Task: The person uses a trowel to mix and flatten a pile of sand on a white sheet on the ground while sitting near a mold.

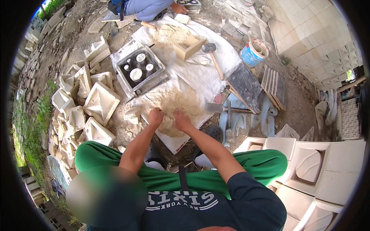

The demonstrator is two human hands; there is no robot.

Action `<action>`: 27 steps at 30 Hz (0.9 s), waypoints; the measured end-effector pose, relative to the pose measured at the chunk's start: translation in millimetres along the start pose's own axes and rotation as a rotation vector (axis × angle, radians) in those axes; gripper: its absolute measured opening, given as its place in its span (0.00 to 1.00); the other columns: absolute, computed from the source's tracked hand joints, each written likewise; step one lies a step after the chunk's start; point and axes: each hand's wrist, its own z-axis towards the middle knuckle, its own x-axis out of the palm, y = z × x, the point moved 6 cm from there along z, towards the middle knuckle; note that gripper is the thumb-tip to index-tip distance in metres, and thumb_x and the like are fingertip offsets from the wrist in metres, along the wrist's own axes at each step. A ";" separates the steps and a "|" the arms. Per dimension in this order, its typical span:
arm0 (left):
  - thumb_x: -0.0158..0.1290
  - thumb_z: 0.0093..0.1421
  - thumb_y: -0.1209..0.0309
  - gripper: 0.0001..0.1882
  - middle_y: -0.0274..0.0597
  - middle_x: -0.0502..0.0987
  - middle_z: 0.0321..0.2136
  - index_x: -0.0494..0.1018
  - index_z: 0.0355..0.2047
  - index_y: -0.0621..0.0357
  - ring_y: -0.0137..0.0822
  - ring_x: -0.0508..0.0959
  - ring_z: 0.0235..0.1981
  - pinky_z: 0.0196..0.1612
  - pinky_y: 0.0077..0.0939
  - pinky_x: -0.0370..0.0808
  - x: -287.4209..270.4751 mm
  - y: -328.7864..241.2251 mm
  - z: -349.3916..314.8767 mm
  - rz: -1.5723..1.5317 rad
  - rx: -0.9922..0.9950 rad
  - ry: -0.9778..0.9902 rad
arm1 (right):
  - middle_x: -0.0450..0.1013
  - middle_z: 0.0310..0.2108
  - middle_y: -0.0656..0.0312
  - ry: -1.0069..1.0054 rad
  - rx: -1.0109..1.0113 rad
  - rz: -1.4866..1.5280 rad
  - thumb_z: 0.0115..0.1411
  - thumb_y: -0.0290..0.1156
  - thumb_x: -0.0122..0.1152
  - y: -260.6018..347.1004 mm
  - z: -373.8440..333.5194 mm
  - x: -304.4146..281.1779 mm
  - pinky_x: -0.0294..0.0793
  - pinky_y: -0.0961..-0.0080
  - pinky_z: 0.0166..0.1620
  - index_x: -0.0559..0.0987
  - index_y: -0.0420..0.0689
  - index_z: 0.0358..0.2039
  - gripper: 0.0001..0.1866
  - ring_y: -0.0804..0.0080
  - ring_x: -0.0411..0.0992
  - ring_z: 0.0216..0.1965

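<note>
A mound of pale sandy powder lies on a white sheet in front of me. My left hand is at the mound's near left side, fingers curled closed; what they hold, if anything, is hidden. My right hand reaches into the powder, its fingertips buried or covered. Just beyond stands a dark square metal mould with several round, white-topped posts inside. A broken cream chunk rests left of my left hand.
Cream cast blocks are heaped at the left. Right of the sheet lie a mallet, a hammer, a dark board and a blue-and-white bucket. Finished blocks line the lower right. Another person crouches at the far side.
</note>
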 end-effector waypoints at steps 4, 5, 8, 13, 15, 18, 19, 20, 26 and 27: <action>0.53 0.56 0.60 0.16 0.53 0.73 0.49 0.77 0.41 0.54 0.50 0.74 0.49 0.51 0.38 0.71 -5.3 -18.0 -17.2 0.082 0.151 -0.108 | 0.42 0.68 0.45 0.020 0.278 0.149 0.54 0.51 0.62 -3.1 -15.6 -17.7 0.55 0.51 0.64 0.49 0.43 0.67 0.49 0.44 0.39 0.69; 0.52 0.57 0.62 0.17 0.56 0.70 0.52 0.76 0.43 0.56 0.51 0.72 0.52 0.52 0.40 0.71 -4.5 -20.7 -23.3 0.135 0.213 -0.166 | 0.41 0.68 0.41 -0.010 0.376 0.198 0.54 0.52 0.62 -10.0 -22.9 -18.9 0.53 0.52 0.65 0.48 0.41 0.67 0.50 0.43 0.38 0.69; 0.50 0.57 0.63 0.20 0.54 0.68 0.54 0.72 0.49 0.57 0.53 0.68 0.55 0.54 0.42 0.69 -5.4 -18.2 -30.8 0.147 0.326 -0.257 | 0.40 0.67 0.36 -0.079 0.400 0.298 0.54 0.54 0.61 -9.7 -23.8 -22.8 0.47 0.53 0.67 0.48 0.38 0.66 0.51 0.41 0.37 0.69; 0.49 0.57 0.66 0.23 0.54 0.66 0.57 0.68 0.53 0.59 0.56 0.64 0.58 0.59 0.42 0.65 19.0 -25.5 -23.6 0.132 0.354 -0.244 | 0.42 0.66 0.33 -0.342 0.281 0.478 0.56 0.54 0.57 -13.8 8.2 19.3 0.44 0.55 0.68 0.50 0.32 0.64 0.48 0.40 0.39 0.68; 0.47 0.58 0.69 0.23 0.55 0.65 0.58 0.67 0.54 0.59 0.55 0.64 0.59 0.60 0.42 0.63 24.4 -21.0 -20.7 -0.006 0.485 -0.214 | 0.43 0.66 0.34 -0.370 0.239 0.560 0.57 0.53 0.56 -7.7 16.8 25.8 0.45 0.55 0.68 0.50 0.31 0.64 0.47 0.41 0.41 0.68; 0.46 0.59 0.69 0.23 0.53 0.62 0.60 0.65 0.56 0.57 0.53 0.61 0.61 0.61 0.40 0.62 23.7 -6.8 -19.7 0.047 0.602 -0.250 | 0.45 0.66 0.37 -0.252 0.063 0.670 0.59 0.54 0.53 2.1 24.2 16.4 0.50 0.58 0.67 0.51 0.38 0.66 0.44 0.45 0.42 0.69; 0.46 0.59 0.69 0.23 0.53 0.62 0.60 0.65 0.56 0.57 0.53 0.61 0.61 0.61 0.40 0.62 23.7 -4.1 -22.7 0.046 0.584 -0.248 | 0.44 0.66 0.38 -0.228 0.064 0.531 0.59 0.53 0.54 0.8 17.9 9.9 0.51 0.55 0.66 0.51 0.40 0.66 0.44 0.44 0.42 0.68; 0.46 0.59 0.69 0.24 0.51 0.60 0.62 0.64 0.58 0.55 0.51 0.60 0.62 0.62 0.40 0.61 27.5 -6.9 -28.3 0.160 0.641 -0.231 | 0.44 0.67 0.39 -0.206 0.062 0.390 0.59 0.52 0.54 0.7 11.3 3.4 0.51 0.52 0.65 0.50 0.42 0.66 0.44 0.43 0.43 0.68; 0.49 0.58 0.66 0.29 0.46 0.55 0.65 0.61 0.61 0.48 0.47 0.56 0.66 0.65 0.44 0.56 42.9 -25.2 -46.5 0.553 0.835 -0.213 | 0.45 0.65 0.36 -0.148 0.301 0.273 0.55 0.48 0.61 -7.8 -32.2 14.2 0.51 0.40 0.61 0.49 0.44 0.66 0.46 0.34 0.43 0.66; 0.50 0.58 0.66 0.29 0.46 0.56 0.65 0.61 0.62 0.46 0.47 0.57 0.65 0.64 0.46 0.56 43.4 -29.9 -48.1 0.594 0.840 -0.229 | 0.45 0.65 0.36 -0.148 0.299 0.267 0.55 0.48 0.61 -14.3 -31.7 22.8 0.51 0.40 0.61 0.49 0.44 0.66 0.46 0.34 0.43 0.66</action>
